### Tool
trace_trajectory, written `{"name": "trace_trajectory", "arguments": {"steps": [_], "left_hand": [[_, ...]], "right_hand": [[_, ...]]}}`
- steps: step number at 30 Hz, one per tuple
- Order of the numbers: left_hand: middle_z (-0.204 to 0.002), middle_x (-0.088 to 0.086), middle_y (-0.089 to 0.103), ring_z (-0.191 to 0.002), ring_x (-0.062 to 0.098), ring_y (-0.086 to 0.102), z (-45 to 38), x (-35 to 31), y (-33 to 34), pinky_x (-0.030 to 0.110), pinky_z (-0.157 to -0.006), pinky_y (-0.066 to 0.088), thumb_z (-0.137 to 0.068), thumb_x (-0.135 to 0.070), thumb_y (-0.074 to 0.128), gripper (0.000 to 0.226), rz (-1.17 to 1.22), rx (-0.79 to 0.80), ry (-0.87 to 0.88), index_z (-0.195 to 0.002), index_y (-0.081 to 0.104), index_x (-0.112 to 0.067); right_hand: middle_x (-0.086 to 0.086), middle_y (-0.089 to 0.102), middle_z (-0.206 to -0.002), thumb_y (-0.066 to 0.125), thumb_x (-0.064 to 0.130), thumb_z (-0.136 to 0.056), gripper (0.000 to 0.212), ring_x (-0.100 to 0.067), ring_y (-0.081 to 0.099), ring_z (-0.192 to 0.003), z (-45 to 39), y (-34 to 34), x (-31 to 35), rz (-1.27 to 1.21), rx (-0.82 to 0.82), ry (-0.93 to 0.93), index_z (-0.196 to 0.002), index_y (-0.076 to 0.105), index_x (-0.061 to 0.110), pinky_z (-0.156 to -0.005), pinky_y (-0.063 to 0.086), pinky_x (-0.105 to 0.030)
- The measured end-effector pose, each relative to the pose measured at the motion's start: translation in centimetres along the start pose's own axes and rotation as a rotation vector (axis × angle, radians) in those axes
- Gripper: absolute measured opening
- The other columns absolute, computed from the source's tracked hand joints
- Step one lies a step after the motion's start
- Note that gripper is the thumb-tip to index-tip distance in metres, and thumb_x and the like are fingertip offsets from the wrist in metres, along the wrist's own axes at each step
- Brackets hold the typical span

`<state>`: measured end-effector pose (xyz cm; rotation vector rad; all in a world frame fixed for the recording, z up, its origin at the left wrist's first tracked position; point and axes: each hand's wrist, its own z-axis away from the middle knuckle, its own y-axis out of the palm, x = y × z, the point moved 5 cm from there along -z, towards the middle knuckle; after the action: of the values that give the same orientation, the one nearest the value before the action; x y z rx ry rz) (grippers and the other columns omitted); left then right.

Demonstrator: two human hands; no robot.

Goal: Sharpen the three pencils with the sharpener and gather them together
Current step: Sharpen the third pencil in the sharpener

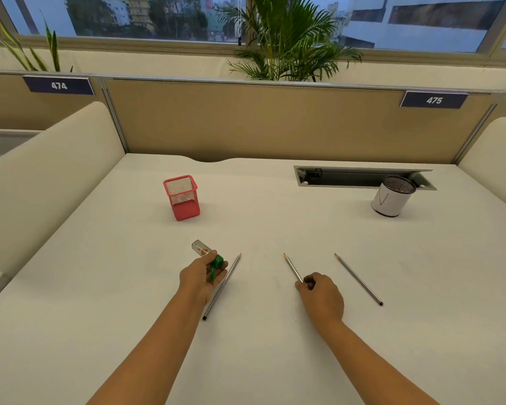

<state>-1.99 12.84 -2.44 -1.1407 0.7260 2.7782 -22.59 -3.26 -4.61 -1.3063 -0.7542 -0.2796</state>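
One white desk (275,346) fills the view, with two arms reaching over it. On its far half stand two cups: a red mesh one (182,197) to the left and a white one with a dark mesh lining (392,197) at the right, beside a cable slot (357,177). Three grey pencils lie well apart across the middle of the desk, all with tips pointing away from the person. The left pencil (230,273) slants up and to the right, partly under the left hand (202,277); the middle pencil (292,267) and the right pencil (358,279) slant up and to the left. The left hand is curled around one green sharpener (214,263) with a clear case. The right hand (322,296) is closed, pinching the middle pencil's lower part.
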Motion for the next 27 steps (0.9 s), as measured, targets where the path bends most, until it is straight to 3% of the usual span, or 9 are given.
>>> {"name": "trace_trajectory", "arguments": {"steps": [6, 9, 13, 15, 19, 22, 27], "left_hand": [[-0.085, 0.014, 0.060, -0.073, 0.025, 0.062, 0.0, -0.1, 0.1, 0.037, -0.076, 0.053, -0.087, -0.005, 0.061, 0.022, 0.000, 0.002, 0.000, -0.106, 0.053, 0.000], [-0.085, 0.014, 0.061, -0.073, 0.024, 0.063, -0.1, -0.2, -0.1, 0.035, -0.070, 0.056, -0.086, -0.006, 0.061, 0.021, -0.007, -0.001, 0.001, -0.105, 0.053, -0.001], [-0.086, 0.014, 0.061, -0.072, 0.024, 0.063, -0.3, -0.3, -0.6, 0.036, -0.073, 0.054, -0.086, -0.006, 0.062, 0.012, 0.003, -0.014, 0.000, -0.095, 0.055, -0.002], [-0.085, 0.014, 0.061, -0.072, 0.024, 0.063, -0.2, -0.4, -0.9, 0.036, -0.073, 0.054, -0.086, -0.006, 0.061, 0.006, 0.003, -0.022, -0.002, -0.088, 0.056, -0.004], [-0.084, 0.014, 0.061, -0.073, 0.025, 0.063, -0.4, -0.8, -1.6, 0.036, -0.072, 0.054, -0.087, -0.006, 0.061, 0.006, 0.007, -0.034, 0.003, -0.086, 0.056, -0.003], [-0.085, 0.015, 0.061, -0.074, 0.026, 0.063, -0.3, -1.1, -2.1, 0.037, -0.073, 0.053, -0.087, -0.006, 0.061, 0.006, 0.014, -0.039, 0.006, -0.088, 0.056, -0.002], [-0.084, 0.015, 0.061, -0.073, 0.025, 0.063, -0.1, -1.4, -2.5, 0.037, -0.074, 0.053, -0.086, -0.006, 0.061, 0.011, 0.004, -0.044, 0.012, -0.095, 0.055, -0.002]], "right_hand": [[0.000, 0.063, -0.099, 0.058, 0.033, -0.087, 0.027, -0.015, 0.055, -0.083, 0.0, -0.4, -0.1, -0.024, -0.006, 0.004, -0.106, 0.062, 0.015, -0.072, 0.043, -0.026], [0.001, 0.062, -0.105, 0.055, 0.036, -0.088, 0.030, -0.018, 0.059, -0.093, 0.3, -0.7, 0.4, 0.014, -0.047, -0.014, -0.111, 0.060, 0.017, -0.073, 0.044, -0.028], [0.000, 0.061, -0.110, 0.055, 0.032, -0.089, 0.028, -0.019, 0.056, -0.102, 1.5, 0.0, 3.4, 0.055, -0.105, -0.195, -0.113, 0.060, 0.017, -0.076, 0.045, -0.030], [-0.002, 0.059, -0.113, 0.055, 0.027, -0.089, 0.028, -0.021, 0.054, -0.108, 2.8, 1.5, 5.8, 0.044, -0.034, -0.367, -0.114, 0.060, 0.016, -0.083, 0.045, -0.032], [-0.005, 0.046, -0.132, 0.049, 0.029, -0.092, 0.042, -0.023, 0.043, -0.121, 5.6, 5.8, 10.6, 0.201, 0.289, -0.637, -0.133, 0.047, 0.019, -0.097, 0.039, -0.033], [-0.009, 0.037, -0.141, 0.045, 0.032, -0.094, 0.045, -0.028, 0.036, -0.127, 6.4, 8.2, 12.3, 0.336, 0.411, -0.686, -0.138, 0.041, 0.024, -0.102, 0.032, -0.038], [-0.011, 0.043, -0.133, 0.040, 0.035, -0.095, 0.038, -0.029, 0.040, -0.120, 5.7, 8.9, 12.1, 0.386, 0.431, -0.597, -0.124, 0.056, 0.017, -0.097, 0.036, -0.036]]}}
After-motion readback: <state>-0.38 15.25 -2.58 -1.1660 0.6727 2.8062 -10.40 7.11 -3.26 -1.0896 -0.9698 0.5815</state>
